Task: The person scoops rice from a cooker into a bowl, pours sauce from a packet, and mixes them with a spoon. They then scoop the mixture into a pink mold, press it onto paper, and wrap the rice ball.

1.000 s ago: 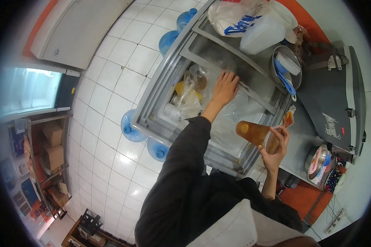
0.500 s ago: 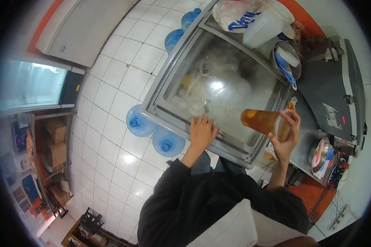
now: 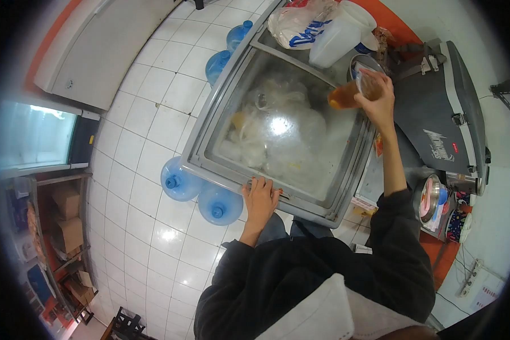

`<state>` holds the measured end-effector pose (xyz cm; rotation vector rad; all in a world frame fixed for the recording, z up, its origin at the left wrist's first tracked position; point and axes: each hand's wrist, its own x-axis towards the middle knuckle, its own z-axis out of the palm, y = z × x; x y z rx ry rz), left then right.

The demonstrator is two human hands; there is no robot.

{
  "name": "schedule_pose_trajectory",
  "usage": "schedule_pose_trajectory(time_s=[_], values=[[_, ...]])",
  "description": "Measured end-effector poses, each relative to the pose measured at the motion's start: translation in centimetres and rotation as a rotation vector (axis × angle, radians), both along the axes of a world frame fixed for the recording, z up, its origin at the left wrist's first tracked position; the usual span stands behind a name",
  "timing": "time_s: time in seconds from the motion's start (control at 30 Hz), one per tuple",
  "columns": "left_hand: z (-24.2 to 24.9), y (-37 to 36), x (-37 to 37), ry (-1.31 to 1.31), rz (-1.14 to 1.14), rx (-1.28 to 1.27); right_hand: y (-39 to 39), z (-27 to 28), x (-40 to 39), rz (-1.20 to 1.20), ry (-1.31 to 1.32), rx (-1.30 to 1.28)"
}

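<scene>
My right hand [image 3: 379,102] is wrapped round a clear plastic cup of amber drink [image 3: 345,96], tilted nearly on its side above the far right part of a chest freezer [image 3: 221,180]. Something yellow-orange shows at one end of the cup. Beside it is a metal bowl [image 3: 354,63], partly hidden by this hand. My left hand [image 3: 260,199] lies on the freezer's near rim, fingers apart and slightly bent, holding nothing that I can see. Under the fogged glass lid [image 3: 317,175] are pale plastic bags [image 3: 272,119], hard to make out.
Blue water jugs [image 3: 220,205] stand on the tiled floor along the freezer's left side. A white plastic pitcher [image 3: 337,42] and a plastic bag [image 3: 297,25] sit at its far end. To the right are a large dark grey box [image 3: 436,113] and another metal bowl [image 3: 430,198].
My right hand has carried the cup away from my body, toward the far metal bowl. My left hand has slid from the glass edge back onto the near rim. The view has shifted slightly.
</scene>
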<state>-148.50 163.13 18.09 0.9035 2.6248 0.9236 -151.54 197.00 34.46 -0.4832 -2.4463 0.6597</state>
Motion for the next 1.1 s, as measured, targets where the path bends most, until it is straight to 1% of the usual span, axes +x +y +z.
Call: schedule_pose_trajectory(time_s=[0.03,0.17,0.23,0.33,0.4,0.47,0.53,0.6,0.67,0.7,0.77,0.83,0.87,0.9,0.93,0.97,1.03,1.1], values=[[0.0,0.0,-0.1,0.000,0.014,0.015,1.0,-0.5,-1.0,-0.001,-0.014,0.040],[-0.8,-0.3,-0.6,-0.041,0.017,0.037,3.3,-3.3,-3.5,0.051,-0.078,0.035],[-1.5,-0.2,-0.7,0.031,0.038,0.105,3.3,-4.1,-4.1,0.149,-0.140,0.012],[-2.2,-0.1,-0.5,0.060,0.040,0.083,1.9,-5.1,-3.9,0.163,-0.195,0.037],[-2.8,-0.1,-0.3,0.098,0.044,0.095,1.1,-5.3,-3.8,0.128,-0.225,0.036],[-3.3,0.0,-0.2,0.144,0.037,0.119,0.5,-5.0,-3.5,0.184,-0.274,0.132],[-3.6,-0.3,-0.2,0.084,0.025,-0.004,0.8,-5.1,-3.1,0.194,-0.338,0.185],[-4.9,-0.6,-0.1,0.108,0.007,-0.077,0.5,-5.1,-1.7,0.186,-0.346,0.270],[-4.5,-0.8,0.0,0.050,0.069,0.012,-0.6,-4.5,1.0,0.204,-0.270,0.285],[-7.4,-1.9,-0.2,0.183,0.105,0.070,-1.1,-4.0,3.2,0.233,-0.199,0.312],[-8.9,-0.1,-0.5,0.325,0.074,0.155,-2.9,-3.9,9.3,0.282,-0.054,0.116],[-4.5,2.9,0.6,0.338,0.252,0.207,-4.3,-4.7,17.2,0.239,0.040,0.034],[-3.0,5.1,1.5,0.352,0.215,0.217,-4.5,-6.6,21.7,0.192,0.002,0.001],[-1.6,8.2,2.8,0.253,0.212,0.359,-4.6,-7.4,26.1,0.156,-0.040,-0.034],[0.2,11.1,4.8,0.143,0.217,0.492,-4.9,-7.7,30.8,0.076,0.067,-0.137],[2.1,14.1,7.5,0.144,0.209,0.491,-5.5,-9.2,35.7,-0.059,0.046,-0.269],[5.5,21.5,13.4,-0.010,0.044,0.627,-6.1,-10.9,45.4,-0.286,0.009,-0.505],[5.0,27.6,19.4,-0.024,-0.153,0.580,-5.0,-10.0,53.7,-0.360,0.011,-0.507]])
